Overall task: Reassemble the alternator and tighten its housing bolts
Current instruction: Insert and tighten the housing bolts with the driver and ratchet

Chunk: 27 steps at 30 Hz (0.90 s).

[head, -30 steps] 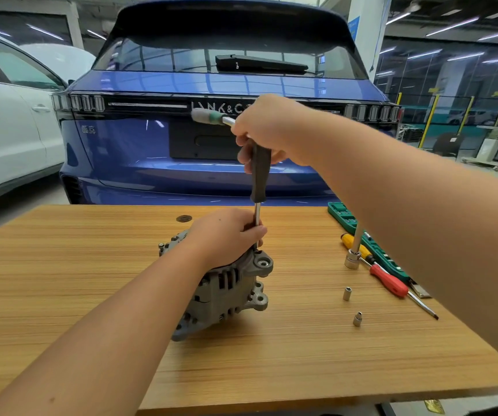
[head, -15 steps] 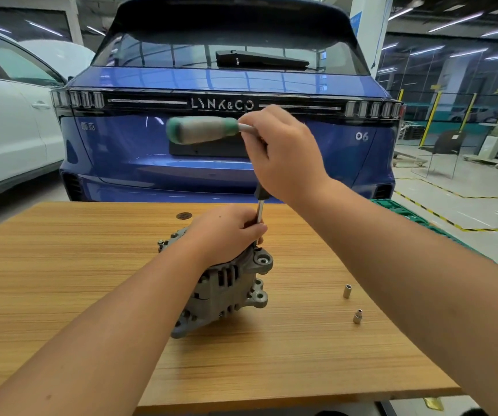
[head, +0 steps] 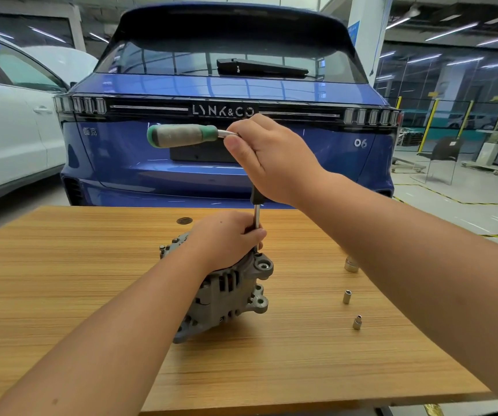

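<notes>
Right hand (head: pixel 268 159) grips the ratchet (head: pixel 181 136); left hand (head: pixel 226 238) holds the alternator (head: pixel 226 292) mid-table; I judge bolt tightening; next I need a steady swing.

Both bare forearms reach forward from the bottom corners. The left hand (head: pixel 226 238) sits low with its back up — fingers curled over the top of the alternator (head: pixel 226 292), thumb against the upright tool shaft (head: pixel 257 219). The right hand (head: pixel 271 157) is raised directly above it, wrist bent down, fingers wrapped around the ratchet (head: pixel 184 135) at its head, thumb pointing left.
</notes>
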Available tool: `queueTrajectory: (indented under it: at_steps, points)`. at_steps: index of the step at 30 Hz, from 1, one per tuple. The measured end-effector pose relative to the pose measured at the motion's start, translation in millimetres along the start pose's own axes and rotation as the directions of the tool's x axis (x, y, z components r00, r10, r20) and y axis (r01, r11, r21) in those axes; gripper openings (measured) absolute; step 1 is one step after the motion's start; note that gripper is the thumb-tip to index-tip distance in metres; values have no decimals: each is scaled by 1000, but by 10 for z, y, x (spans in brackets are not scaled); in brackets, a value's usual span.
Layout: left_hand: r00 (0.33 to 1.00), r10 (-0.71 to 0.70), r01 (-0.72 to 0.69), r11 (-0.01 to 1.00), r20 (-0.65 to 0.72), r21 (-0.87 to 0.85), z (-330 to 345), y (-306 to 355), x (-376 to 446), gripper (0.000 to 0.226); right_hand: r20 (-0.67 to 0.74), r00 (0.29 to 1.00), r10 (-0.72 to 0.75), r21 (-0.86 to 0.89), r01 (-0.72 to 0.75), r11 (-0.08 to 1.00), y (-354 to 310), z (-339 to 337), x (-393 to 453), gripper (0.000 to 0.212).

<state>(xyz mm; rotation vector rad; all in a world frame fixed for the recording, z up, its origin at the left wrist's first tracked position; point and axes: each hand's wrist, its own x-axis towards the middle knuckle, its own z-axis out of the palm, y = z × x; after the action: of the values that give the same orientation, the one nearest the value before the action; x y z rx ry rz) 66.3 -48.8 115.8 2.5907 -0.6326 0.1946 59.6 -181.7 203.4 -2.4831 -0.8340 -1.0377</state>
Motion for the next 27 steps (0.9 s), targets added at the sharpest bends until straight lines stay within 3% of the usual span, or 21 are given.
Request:
queueTrajectory:
  at_steps: [3, 6, 9, 11, 13, 15, 18, 20, 21, 22, 23, 24, 25, 26, 27]
  points:
    - [1000, 0, 0, 1000, -4, -1, 13, -17, 7, 25, 52, 999, 1, -49, 1, 999, -31, -49, 63, 37]
    - [1000, -4, 4, 1000, -10, -13, 23, -37, 11, 25, 144, 987, 75, -214, -43, 976, -101, -128, 211, 44]
    - [1000, 4, -4, 1000, -6, -20, 29, -47, 19, 23, 211, 928, 307, -280, -243, 929, -181, -214, 397, 42]
    - [1000, 7, -7, 999, 0, -31, 32, -52, 24, 22, 294, 843, 451, -93, -444, 891, -225, -256, 465, 31]
    - [1000, 7, -7, 999, 7, -33, 34, -57, 34, 21, 382, 716, 584, 227, -685, 692, -242, -283, 468, 23]
    - [1000, 6, -6, 1000, 10, -25, 33, -59, 38, 19, 492, 595, 636, 471, -796, 380, -215, -293, 406, 20]
    - [1000, 3, -3, 1000, 1, -17, 30, -60, 48, 19, 576, 552, 602, 747, -655, -114, -148, -192, 285, 15]
    - [1000, 6, -6, 1000, 4, 1, 31, -49, 51, 19, 515, 557, 652, 851, -423, -311, -98, -68, 188, 21]
    - [1000, 8, -8, 1000, 5, 6, 31, -43, 54, 19, 451, 571, 686, 891, -333, -309, -72, -13, 141, 16]
    - [1000, 8, -8, 1000, 8, 4, 29, -39, 57, 19, 357, 601, 715, 933, -269, -240, -67, 29, 92, 10]
    - [1000, 4, -4, 1000, 13, -2, 26, -36, 55, 19, 207, 650, 731, 968, -245, -56, -57, 63, 35, 12]
    - [1000, 2, -2, 1000, 16, -9, 20, -35, 50, 19, -9, 724, 690, 930, -248, 272, -38, 78, -20, 13]
    - [1000, 3, -3, 1000, 15, -10, 16, -38, 45, 20, -245, 805, 540, 737, -208, 644, -5, 79, -69, 10]
    - [1000, 9, -9, 1000, 10, -5, 12, -40, 38, 20, -375, 878, 297, 445, -111, 888, 29, 78, -110, 12]
    - [1000, 13, -13, 1000, 5, 2, 9, -42, 32, 20, -381, 920, 92, 182, -22, 983, 62, 85, -126, 16]
